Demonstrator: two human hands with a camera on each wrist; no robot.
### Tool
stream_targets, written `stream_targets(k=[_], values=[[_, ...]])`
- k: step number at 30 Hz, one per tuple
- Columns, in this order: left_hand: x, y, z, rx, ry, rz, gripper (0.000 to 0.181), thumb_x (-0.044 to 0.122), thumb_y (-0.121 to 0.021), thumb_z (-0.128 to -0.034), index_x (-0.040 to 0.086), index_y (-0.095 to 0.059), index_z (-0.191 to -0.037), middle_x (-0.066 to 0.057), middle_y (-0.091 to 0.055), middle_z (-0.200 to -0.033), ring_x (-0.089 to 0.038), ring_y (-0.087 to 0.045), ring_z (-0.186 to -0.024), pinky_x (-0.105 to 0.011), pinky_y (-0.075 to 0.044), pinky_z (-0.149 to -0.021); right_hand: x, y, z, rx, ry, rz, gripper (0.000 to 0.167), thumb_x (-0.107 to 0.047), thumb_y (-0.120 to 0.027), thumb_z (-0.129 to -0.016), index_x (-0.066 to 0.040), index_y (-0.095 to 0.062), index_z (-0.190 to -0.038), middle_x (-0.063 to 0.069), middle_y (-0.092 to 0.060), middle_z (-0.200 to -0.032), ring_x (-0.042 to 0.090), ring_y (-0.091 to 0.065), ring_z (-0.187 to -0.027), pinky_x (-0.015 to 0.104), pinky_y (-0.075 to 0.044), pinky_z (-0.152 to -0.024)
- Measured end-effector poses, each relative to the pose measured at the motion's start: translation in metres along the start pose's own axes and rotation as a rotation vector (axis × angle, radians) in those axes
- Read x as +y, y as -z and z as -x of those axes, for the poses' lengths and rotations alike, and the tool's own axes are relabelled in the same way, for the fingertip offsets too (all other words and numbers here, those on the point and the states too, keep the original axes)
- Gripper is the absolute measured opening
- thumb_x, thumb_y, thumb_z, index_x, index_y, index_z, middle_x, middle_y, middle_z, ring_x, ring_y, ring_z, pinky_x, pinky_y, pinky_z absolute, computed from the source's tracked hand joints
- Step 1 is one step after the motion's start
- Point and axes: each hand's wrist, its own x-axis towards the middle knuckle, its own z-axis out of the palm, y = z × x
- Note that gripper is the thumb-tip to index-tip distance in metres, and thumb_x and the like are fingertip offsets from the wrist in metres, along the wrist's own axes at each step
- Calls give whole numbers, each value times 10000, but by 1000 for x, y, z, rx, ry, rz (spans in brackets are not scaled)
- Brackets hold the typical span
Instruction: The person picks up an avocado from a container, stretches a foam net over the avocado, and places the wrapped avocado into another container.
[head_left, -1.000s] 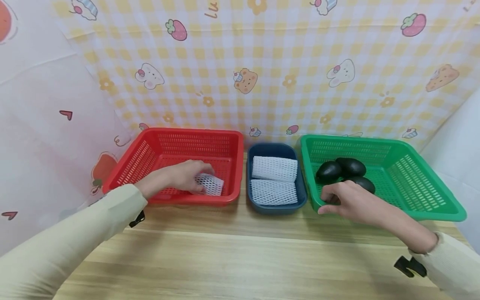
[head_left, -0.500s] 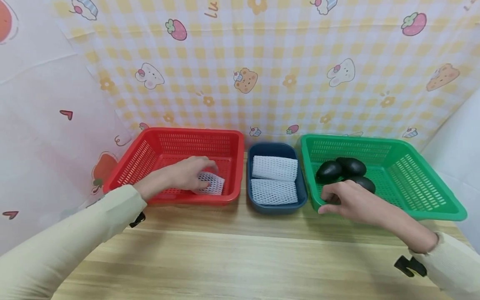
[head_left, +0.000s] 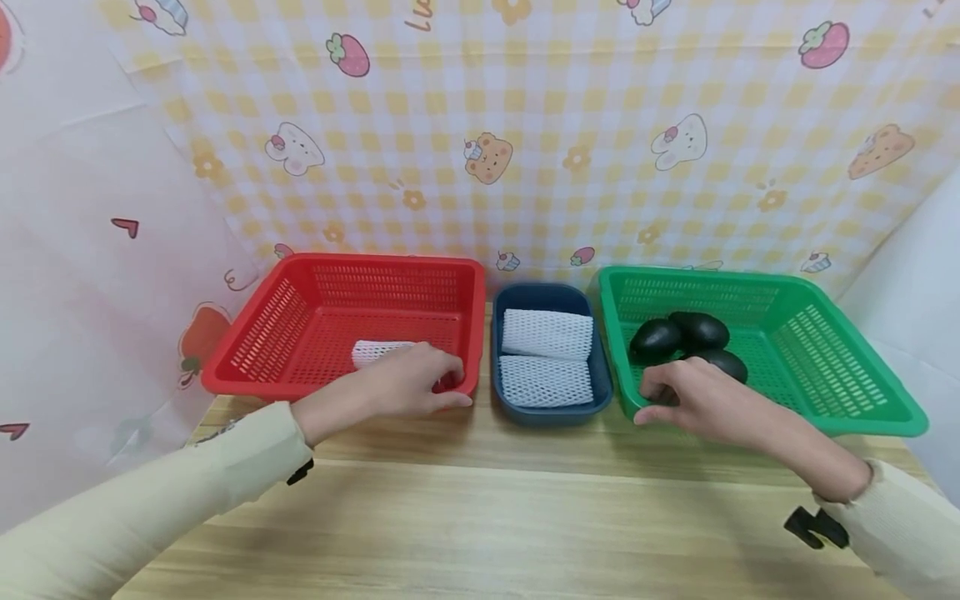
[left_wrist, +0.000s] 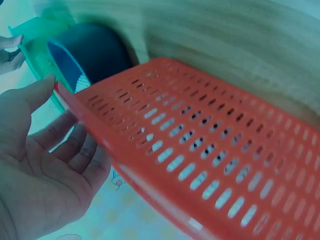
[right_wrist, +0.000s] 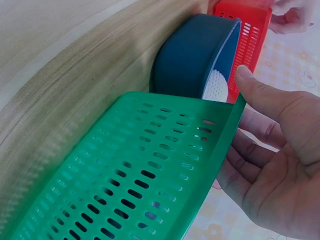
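In the head view my left hand (head_left: 416, 379) rests at the front right corner of a red plastic basket (head_left: 382, 283). Its thumb and fingers grip the rim from both sides, as the left wrist view shows. Partly hidden behind that hand lies a white foam net sleeve (head_left: 367, 352). On the right, my right hand (head_left: 697, 396) holds the front left corner of a green basket (right_wrist: 165, 145), thumb outside and fingers inside. Black avocados (head_left: 656, 339) lie in this basket, one partly covered by the hand.
Between the baskets stands a dark blue bin (head_left: 551, 416) with two white foam net sleeves (head_left: 546, 381) in it. All three containers stand on a wooden table (head_left: 480, 517), before a checked cloth (head_left: 577, 108) with printed figures.
My left hand has left the foam net sleeve, which stays in the red basket, and moved right and nearer to grip the basket's front corner. The right hand has stayed put.
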Motion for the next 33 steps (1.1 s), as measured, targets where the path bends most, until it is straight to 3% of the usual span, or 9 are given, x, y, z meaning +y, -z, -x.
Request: stream_targets(k=[10,18,27,30,33], values=[[3,-8,1,39,25,-23,319,338,-869,-818,124,-726,-1006,84,-611,-748,-93,-579,-629,-239,-517,-603,1,1,-1,-23,-25,-9,284,-221,-814,-882,-231,-553,-771,-146,-393,-641,38,-404,-551,223,-329,-511],[5,-8,0,30,55,-43,312,349,-868,-818,124,-729,-985,75,-594,-718,-108,-571,-629,-247,-505,-597,1,2,0,-28,-22,-13,282,-262,-809,-882,-231,-552,-771,-150,-390,-646,39,-406,-556,227,-332,-516],[10,-7,2,32,87,-88,307,351,-868,-815,128,-731,-976,65,-577,-695,-120,-559,-612,-262,-499,-592,-2,3,-2,-24,-31,-2,281,-204,-828,-865,-221,-561,-778,-139,-404,-644,43,-411,-559,230,-332,-518],[11,-8,1,34,93,-94,295,348,-866,-819,131,-732,-965,65,-568,-678,-122,-556,-604,-266,-492,-587,-2,5,-1,-45,-26,3,255,-268,-816,-878,-230,-576,-799,-144,-432,-661,34,-439,-573,230,-370,-531],[13,-8,0,34,90,-97,292,349,-863,-822,127,-734,-963,64,-562,-664,-124,-554,-596,-268,-487,-581,2,11,0,-66,11,-13,177,-314,-795,-895,-227,-643,-867,-168,-543,-754,13,-550,-657,233,-481,-593]])
